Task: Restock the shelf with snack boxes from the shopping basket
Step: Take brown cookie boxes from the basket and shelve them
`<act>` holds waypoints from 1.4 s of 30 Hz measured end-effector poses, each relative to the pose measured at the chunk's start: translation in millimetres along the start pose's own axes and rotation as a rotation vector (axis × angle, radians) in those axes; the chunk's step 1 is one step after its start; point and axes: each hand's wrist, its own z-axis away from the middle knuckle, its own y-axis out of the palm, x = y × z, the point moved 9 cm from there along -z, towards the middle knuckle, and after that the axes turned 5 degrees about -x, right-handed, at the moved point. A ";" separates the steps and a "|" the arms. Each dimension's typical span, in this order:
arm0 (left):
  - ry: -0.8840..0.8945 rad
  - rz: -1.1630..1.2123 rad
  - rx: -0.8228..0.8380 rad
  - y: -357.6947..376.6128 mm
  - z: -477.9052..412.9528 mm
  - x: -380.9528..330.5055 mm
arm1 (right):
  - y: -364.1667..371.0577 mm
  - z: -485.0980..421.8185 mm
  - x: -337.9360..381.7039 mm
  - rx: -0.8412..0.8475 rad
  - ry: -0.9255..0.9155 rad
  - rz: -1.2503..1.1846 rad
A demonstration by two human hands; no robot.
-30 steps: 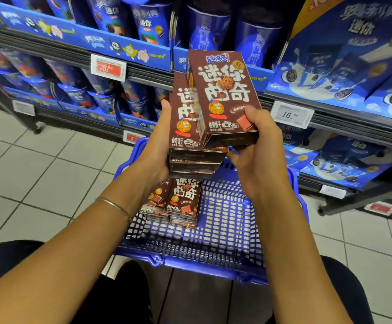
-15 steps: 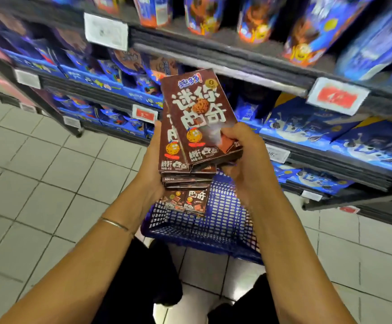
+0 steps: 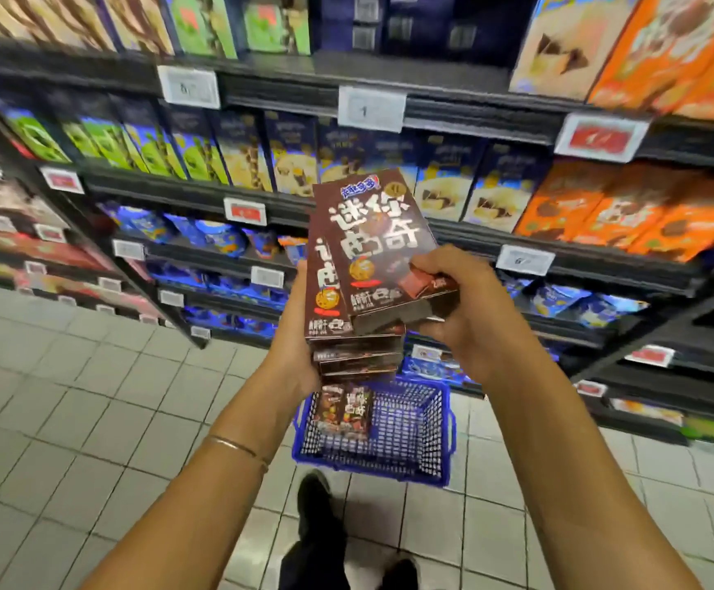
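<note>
A stack of brown snack boxes point(image 3: 329, 300) with white lettering is held at chest height in front of the shelves. My left hand point(image 3: 293, 334) grips the stack from its left side and underneath. My right hand point(image 3: 457, 308) pinches the lower right corner of the top brown box point(image 3: 372, 240), which sits slightly askew on the stack. Below on the floor stands the blue shopping basket point(image 3: 436, 457), with a few more brown boxes point(image 3: 342, 406) leaning at its left end.
The shelf unit point(image 3: 453, 108) fills the view ahead with rows of blue, green and orange boxes and white and red price tags. Grey floor tiles point(image 3: 70, 410) spread to the left. My dark shoes point(image 3: 312, 500) stand just behind the basket.
The view has risen and pulled back from the basket. Higher shelves with orange and green boxes have come into sight. Both hands keep the same hold on the stack, now carried higher above the basket.
</note>
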 end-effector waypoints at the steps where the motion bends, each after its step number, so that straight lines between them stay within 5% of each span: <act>1: -0.016 -0.002 0.022 14.2 11.5 -5.2 | -3.2 12.3 16.2 -0.003 -0.018 0.009; 14: -0.091 -0.066 0.333 168.2 73.2 -69.0 | -36.9 85.7 159.5 -0.049 -0.306 0.054; 31: -0.321 -0.148 0.638 244.8 78.2 -119.3 | -56.7 87.5 267.7 -0.257 -0.621 -0.029; 37: -0.210 -0.139 0.433 253.8 42.5 -135.9 | -96.5 67.7 315.1 -0.361 -0.697 0.048; 42: -0.184 -0.144 0.436 273.2 34.3 -138.4 | -129.0 43.5 365.8 -0.478 -0.793 0.162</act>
